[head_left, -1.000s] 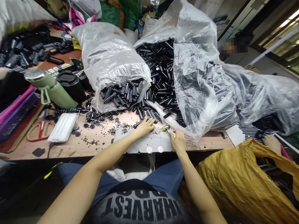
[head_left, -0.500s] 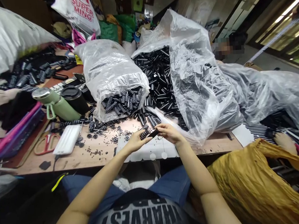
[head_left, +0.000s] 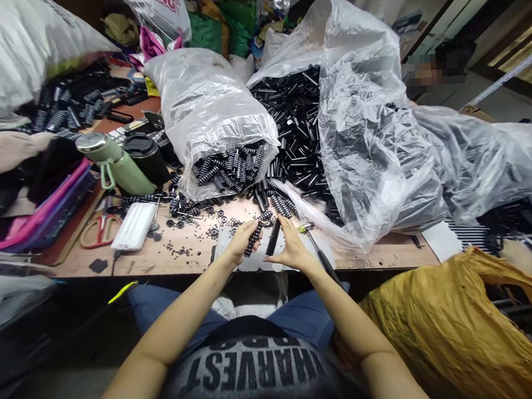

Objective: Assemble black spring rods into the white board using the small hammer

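On the wooden tabletop (head_left: 179, 263), at twelve o'clock from the person, lie two large clear plastic bags. The bigger bag (head_left: 365, 125), toward one o'clock, spills smooth black tubes (head_left: 295, 124), too many to count. The smaller bag (head_left: 209, 106), toward eleven o'clock, spills black-and-white ribbed grips (head_left: 227, 166), also too many to count. At ten o'clock stand one green flask (head_left: 118, 164) and one black cup (head_left: 146, 157); nearer the edge lie one white slab (head_left: 134, 227) and one pair of red-handled scissors (head_left: 97, 228). Small black washers and beads are scattered between, uncountable.

Both hands meet at the near edge over a white tray (head_left: 226, 242), which they mostly hide. The left hand (head_left: 243, 240) is closed around one ribbed grip (head_left: 253, 240), held just left of the other piece. The right hand (head_left: 292, 249) pinches one smooth black tube (head_left: 273, 236), nearly upright, its tip close to the grip; whether the two touch is hard to tell. One slim tool (head_left: 317, 247) with a yellow-green head lies at three o'clock from the right hand, its handle passing under the wrist.

At four o'clock, another person's yellow sleeve (head_left: 443, 327) is partly cut off by the frame; their hand (head_left: 516, 255) rests farther right.
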A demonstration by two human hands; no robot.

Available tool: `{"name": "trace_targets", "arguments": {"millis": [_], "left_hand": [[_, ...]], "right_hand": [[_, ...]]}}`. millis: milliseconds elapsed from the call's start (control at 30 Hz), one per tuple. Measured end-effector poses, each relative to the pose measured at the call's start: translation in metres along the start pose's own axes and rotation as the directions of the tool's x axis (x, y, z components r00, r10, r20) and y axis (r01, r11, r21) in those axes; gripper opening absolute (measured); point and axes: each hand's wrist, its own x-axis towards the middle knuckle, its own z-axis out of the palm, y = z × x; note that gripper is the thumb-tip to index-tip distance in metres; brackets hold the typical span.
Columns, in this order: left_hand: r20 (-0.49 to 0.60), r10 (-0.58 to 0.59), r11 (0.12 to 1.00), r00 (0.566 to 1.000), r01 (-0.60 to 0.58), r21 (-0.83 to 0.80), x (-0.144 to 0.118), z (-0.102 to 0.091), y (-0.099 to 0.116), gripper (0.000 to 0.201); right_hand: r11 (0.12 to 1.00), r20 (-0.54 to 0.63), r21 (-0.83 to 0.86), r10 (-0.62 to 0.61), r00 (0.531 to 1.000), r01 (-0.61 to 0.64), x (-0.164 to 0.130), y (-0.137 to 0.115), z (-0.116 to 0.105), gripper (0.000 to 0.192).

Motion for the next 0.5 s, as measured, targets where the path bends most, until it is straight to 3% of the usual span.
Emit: {"name": "trace_targets", "arguments": {"millis": [167, 300, 400, 500], "left_hand": [[-0.087, -0.014, 1.000, 0.996, 0.016, 0.023, -0.005, 0.003, -0.007, 0.060], [-0.210, 0.033, 0.999, 0.977, -0.040, -0.027, -0.008, 0.007, -0.011, 0.049], [-0.205, -0.028, 0.994, 0.978, 0.006, -0.106, -0.013, 0.012, -0.008, 0.044], [-0.195, -0.068, 0.991, 0.978, 0.044, -0.126, -0.018, 0.016, -0.002, 0.042]], "right_hand": [[0.987, -0.053, 0.125, -0.093, 0.994, 0.099, -0.003, -0.014, 0.010, 0.118], [0.972, -0.053, 0.150, -0.173, 0.983, 0.179, 0.000, -0.018, 0.019, 0.124], [0.958, -0.050, 0.170, -0.227, 0.973, 0.232, 0.002, -0.016, 0.025, 0.124], [0.961, -0.037, 0.188, -0.198, 0.979, 0.202, 0.002, -0.015, 0.027, 0.121]]}}
